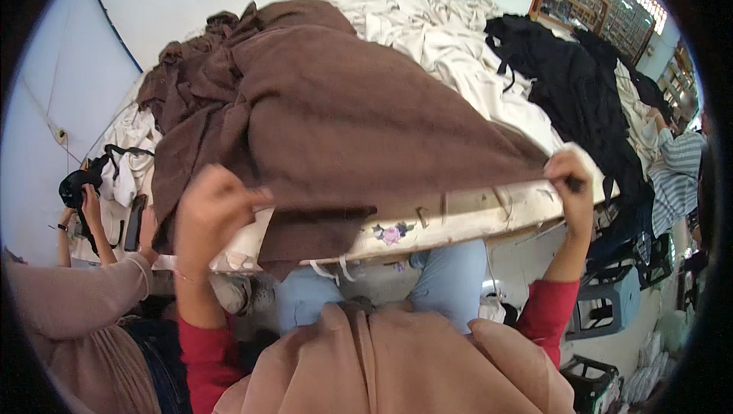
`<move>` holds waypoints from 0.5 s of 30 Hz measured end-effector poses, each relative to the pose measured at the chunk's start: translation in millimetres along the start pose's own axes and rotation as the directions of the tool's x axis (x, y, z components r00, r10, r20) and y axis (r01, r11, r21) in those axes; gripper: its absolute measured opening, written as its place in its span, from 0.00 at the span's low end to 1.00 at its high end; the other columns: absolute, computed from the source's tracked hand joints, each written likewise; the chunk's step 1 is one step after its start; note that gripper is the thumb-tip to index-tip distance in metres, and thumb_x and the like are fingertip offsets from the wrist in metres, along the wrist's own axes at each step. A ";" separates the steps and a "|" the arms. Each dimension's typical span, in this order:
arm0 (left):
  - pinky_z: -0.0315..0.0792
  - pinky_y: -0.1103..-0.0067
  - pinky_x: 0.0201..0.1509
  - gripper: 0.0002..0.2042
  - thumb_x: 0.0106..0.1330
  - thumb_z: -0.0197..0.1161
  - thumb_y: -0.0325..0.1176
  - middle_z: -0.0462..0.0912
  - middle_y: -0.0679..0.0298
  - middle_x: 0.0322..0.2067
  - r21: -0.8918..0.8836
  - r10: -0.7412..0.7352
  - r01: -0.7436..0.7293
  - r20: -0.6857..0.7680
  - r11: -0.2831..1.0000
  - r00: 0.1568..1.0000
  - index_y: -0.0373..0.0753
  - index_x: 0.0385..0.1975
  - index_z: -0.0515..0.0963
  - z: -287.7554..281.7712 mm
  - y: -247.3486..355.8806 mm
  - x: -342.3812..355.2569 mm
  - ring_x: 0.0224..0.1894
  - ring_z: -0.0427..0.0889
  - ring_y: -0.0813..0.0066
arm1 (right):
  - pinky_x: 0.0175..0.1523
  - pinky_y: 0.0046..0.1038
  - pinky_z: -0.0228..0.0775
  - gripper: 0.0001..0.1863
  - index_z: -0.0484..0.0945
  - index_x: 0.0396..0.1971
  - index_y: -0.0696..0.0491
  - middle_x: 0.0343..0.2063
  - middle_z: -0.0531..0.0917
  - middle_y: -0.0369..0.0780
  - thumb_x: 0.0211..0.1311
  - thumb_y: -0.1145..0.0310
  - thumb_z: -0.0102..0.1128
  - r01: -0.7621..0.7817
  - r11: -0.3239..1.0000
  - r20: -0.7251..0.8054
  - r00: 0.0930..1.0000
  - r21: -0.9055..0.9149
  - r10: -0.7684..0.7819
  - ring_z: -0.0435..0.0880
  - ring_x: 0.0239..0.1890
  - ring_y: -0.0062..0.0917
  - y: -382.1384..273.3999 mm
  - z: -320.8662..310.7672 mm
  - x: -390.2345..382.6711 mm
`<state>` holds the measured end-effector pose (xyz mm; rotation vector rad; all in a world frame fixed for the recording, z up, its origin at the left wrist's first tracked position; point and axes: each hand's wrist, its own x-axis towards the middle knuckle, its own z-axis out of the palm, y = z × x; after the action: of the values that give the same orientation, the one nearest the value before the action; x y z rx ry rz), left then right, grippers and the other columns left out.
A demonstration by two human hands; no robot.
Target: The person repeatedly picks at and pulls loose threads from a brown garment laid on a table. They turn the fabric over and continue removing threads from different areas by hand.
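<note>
A large brown cloth (343, 109) is spread over the worktable (458, 215), its near edge lying along the front, with a brown flap hanging over the pale tabletop. My right hand (566, 179) pinches the cloth's right corner. My left hand (216, 212), smeared by motion, is at the cloth's near left part with fingers bent; whether it grips the fabric is unclear. A small printed pink flower (391, 233) shows on the table's front.
Cream cloth (412, 17) and black cloth (557, 86) are heaped behind. Co-workers' hands (90, 204) at left hold black items; a person in stripes (676, 177) is at right. A plastic stool (611, 299) and black crate (592, 380) stand below right.
</note>
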<state>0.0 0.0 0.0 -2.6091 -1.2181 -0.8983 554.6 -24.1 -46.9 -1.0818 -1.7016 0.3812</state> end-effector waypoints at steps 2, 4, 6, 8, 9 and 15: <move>0.75 0.71 0.41 0.11 0.52 0.73 0.24 0.77 0.62 0.31 -0.266 -0.084 0.137 0.200 0.954 0.976 0.40 0.36 0.88 23.5 32.9 -33.5 0.35 0.80 0.64 | 0.53 0.27 0.70 0.14 0.84 0.31 0.57 0.37 0.81 0.38 0.43 0.88 0.63 -0.266 0.959 0.106 0.955 -0.095 0.275 0.81 0.45 0.29 -16.6 0.2 -49.6; 0.75 0.74 0.41 0.09 0.58 0.72 0.25 0.81 0.61 0.35 -0.378 -0.186 0.318 0.346 0.869 0.920 0.38 0.39 0.88 30.4 48.2 -59.4 0.35 0.81 0.68 | 0.50 0.25 0.71 0.20 0.84 0.34 0.58 0.37 0.80 0.40 0.39 0.92 0.56 -0.406 0.860 0.175 0.864 -0.310 0.471 0.81 0.43 0.29 -28.3 11.0 -91.4; 0.76 0.76 0.41 0.09 0.63 0.70 0.26 0.84 0.62 0.38 -0.547 -0.207 0.417 0.405 0.726 0.891 0.36 0.42 0.87 48.4 56.9 -69.6 0.35 0.82 0.73 | 0.50 0.25 0.71 0.21 0.84 0.35 0.59 0.37 0.80 0.41 0.39 0.92 0.55 -0.387 0.845 0.123 0.881 -0.369 0.457 0.81 0.43 0.30 -35.1 10.5 -103.2; 0.77 0.78 0.43 0.08 0.68 0.69 0.28 0.86 0.62 0.40 -0.681 -0.153 0.482 0.486 0.551 0.861 0.34 0.44 0.86 55.5 62.8 -76.4 0.37 0.83 0.76 | 0.49 0.27 0.71 0.22 0.83 0.38 0.59 0.37 0.79 0.44 0.41 0.91 0.53 -0.428 0.767 0.047 0.859 -0.478 0.509 0.82 0.43 0.34 -51.7 11.3 -105.6; 0.77 0.78 0.43 0.09 0.70 0.67 0.30 0.87 0.62 0.41 -0.693 -0.147 0.592 0.591 0.411 0.793 0.34 0.46 0.85 64.6 68.0 -78.0 0.39 0.84 0.77 | 0.48 0.27 0.71 0.22 0.83 0.38 0.59 0.37 0.79 0.44 0.41 0.90 0.53 -0.421 0.759 0.028 0.866 -0.497 0.500 0.82 0.42 0.35 -60.0 13.4 -101.9; 0.80 0.79 0.47 0.27 0.81 0.49 0.51 0.87 0.55 0.45 -0.439 0.001 0.898 0.898 0.027 0.439 0.28 0.53 0.80 129.4 97.7 -66.5 0.44 0.87 0.72 | 0.47 0.27 0.71 0.15 0.82 0.39 0.60 0.37 0.80 0.42 0.49 0.87 0.61 -0.269 0.897 0.203 0.913 -0.351 0.353 0.80 0.39 0.34 -84.0 71.9 -62.6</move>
<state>98.4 -64.1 -130.1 -3.7211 -2.9131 -0.8118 455.1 -102.6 -55.4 -1.6150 -1.8641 0.4830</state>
